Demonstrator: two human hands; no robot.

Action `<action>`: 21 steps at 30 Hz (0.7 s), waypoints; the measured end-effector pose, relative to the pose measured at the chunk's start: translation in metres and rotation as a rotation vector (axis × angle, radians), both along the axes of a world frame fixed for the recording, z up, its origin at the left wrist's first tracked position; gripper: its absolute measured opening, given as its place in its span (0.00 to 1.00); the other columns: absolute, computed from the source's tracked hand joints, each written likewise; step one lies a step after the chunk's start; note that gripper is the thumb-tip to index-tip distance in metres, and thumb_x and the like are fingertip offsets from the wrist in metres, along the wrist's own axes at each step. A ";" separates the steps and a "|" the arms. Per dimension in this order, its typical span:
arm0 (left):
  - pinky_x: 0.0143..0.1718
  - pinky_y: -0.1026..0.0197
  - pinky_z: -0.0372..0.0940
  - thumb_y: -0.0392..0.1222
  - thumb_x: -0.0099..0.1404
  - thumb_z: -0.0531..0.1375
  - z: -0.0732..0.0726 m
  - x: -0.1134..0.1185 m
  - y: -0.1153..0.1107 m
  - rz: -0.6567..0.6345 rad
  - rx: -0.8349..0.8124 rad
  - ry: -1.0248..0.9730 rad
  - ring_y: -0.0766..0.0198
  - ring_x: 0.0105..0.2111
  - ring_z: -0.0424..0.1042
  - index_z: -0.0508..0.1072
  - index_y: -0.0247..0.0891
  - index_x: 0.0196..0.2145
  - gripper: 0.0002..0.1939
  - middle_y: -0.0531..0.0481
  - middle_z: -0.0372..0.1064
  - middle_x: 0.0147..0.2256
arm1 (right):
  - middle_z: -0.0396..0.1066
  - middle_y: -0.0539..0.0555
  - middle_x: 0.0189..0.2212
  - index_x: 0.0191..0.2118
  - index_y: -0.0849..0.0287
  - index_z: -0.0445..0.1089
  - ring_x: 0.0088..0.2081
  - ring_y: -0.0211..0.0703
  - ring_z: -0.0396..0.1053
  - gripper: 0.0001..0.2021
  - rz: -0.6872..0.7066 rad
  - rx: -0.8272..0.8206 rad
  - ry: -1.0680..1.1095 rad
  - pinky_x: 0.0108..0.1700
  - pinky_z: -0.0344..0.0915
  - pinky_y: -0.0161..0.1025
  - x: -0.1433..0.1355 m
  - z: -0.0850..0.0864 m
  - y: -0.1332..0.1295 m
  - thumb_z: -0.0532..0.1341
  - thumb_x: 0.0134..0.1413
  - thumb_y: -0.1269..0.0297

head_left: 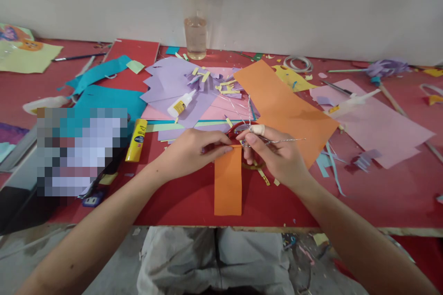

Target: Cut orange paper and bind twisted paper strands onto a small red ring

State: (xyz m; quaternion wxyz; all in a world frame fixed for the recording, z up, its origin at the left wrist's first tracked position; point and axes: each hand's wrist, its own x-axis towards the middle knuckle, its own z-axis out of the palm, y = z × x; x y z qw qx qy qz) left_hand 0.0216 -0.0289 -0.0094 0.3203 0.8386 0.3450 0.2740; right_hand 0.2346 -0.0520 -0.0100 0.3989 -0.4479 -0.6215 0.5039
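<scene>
An orange paper strip [227, 184] hangs down in front of me, its top edge pinched by the thumb and finger of my left hand [200, 150]. My right hand [275, 152], with a bandage on one finger, is closed on a twisted silvery wire [289, 140] just right of the strip's top. Thin ends of the wire stick up and out to the right. Red scissor handles [238, 125] show partly behind the fingers of both hands. A larger orange sheet [284, 106] lies behind my right hand.
Purple paper [173, 73], a small glue bottle [180, 104] and a yellow glue stick [136, 140] lie at centre left. A clear bottle [195, 32] stands at the back. Pink paper [374, 120] with a white glue bottle [353, 103] is at the right.
</scene>
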 end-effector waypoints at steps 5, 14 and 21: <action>0.29 0.70 0.61 0.39 0.68 0.58 0.001 0.000 0.000 0.008 -0.001 0.009 0.72 0.26 0.69 0.76 0.37 0.38 0.06 0.54 0.77 0.32 | 0.68 0.46 0.21 0.39 0.57 0.72 0.21 0.32 0.67 0.11 -0.013 -0.001 -0.012 0.25 0.66 0.31 0.000 0.001 0.000 0.57 0.65 0.56; 0.29 0.70 0.61 0.38 0.68 0.58 -0.001 0.000 0.001 0.007 0.011 0.005 0.72 0.26 0.69 0.76 0.37 0.38 0.06 0.54 0.76 0.31 | 0.68 0.46 0.21 0.39 0.56 0.72 0.21 0.31 0.67 0.11 -0.017 0.014 -0.015 0.25 0.66 0.30 0.000 0.001 0.000 0.57 0.65 0.57; 0.29 0.70 0.61 0.40 0.68 0.58 -0.003 -0.001 0.001 0.019 0.032 0.024 0.72 0.25 0.69 0.76 0.38 0.38 0.06 0.55 0.76 0.30 | 0.68 0.47 0.21 0.38 0.57 0.72 0.21 0.32 0.66 0.11 -0.037 0.023 -0.026 0.25 0.66 0.31 0.001 0.001 0.000 0.58 0.65 0.56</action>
